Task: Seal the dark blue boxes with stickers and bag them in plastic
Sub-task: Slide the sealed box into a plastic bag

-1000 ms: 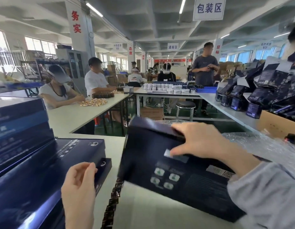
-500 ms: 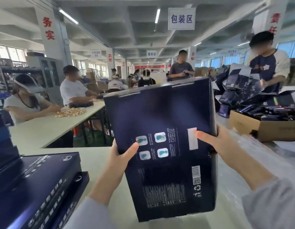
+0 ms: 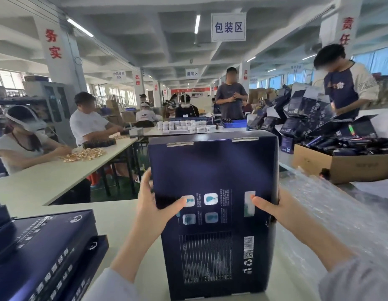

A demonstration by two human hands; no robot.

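You hold the dark blue box (image 3: pixel 212 170) upright over the table (image 3: pixel 115 216), printed back facing you; your left grip (image 3: pixel 154 205) clasps its left edge, your right grip (image 3: pixel 273 208) the right edge, thumb touching the pale sticker (image 3: pixel 247 210)

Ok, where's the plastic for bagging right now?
In the head view the clear plastic lies right of the held dark blue box, on the near side of the open cardboard carton.
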